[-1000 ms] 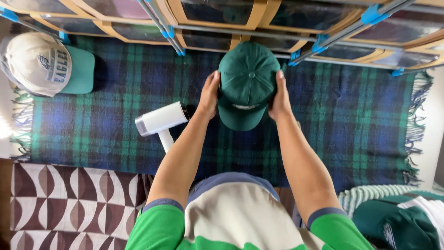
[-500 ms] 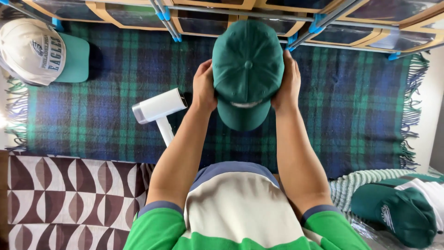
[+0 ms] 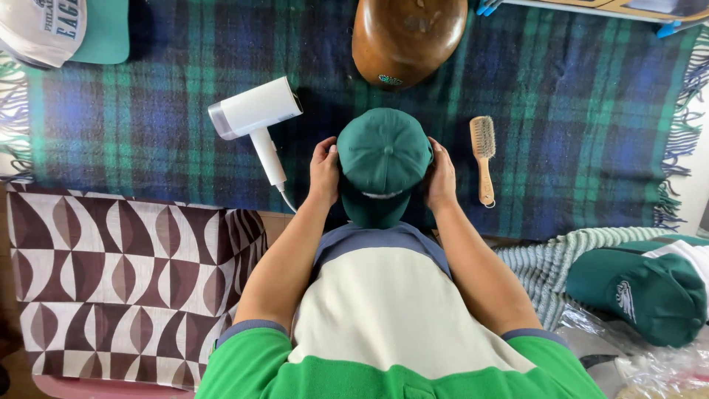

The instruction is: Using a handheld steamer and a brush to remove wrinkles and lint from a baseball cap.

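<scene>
Both hands hold a green cap (image 3: 384, 166) over the plaid blanket (image 3: 576, 111) at the centre of the view: the left hand (image 3: 323, 171) grips its side at 9 o'clock and the right hand (image 3: 441, 176) grips the opposite side at 3 o'clock, fingers curled round the crown, the brim pointing toward the person at 6 o'clock. A white hair dryer (image 3: 255, 118) lies on the blanket at 10 o'clock from the cap, its handle just beside the left hand. A wooden brush (image 3: 484, 157) lies just beside the right hand at 3 o'clock. A brown wooden hat block (image 3: 406, 37) sits at 12 o'clock. A white and green cap (image 3: 63, 29) lies far off at 10 o'clock, and another green cap (image 3: 639, 292) rests at 4 o'clock. A brown patterned cloth (image 3: 125, 273) lies at 8 o'clock.
</scene>
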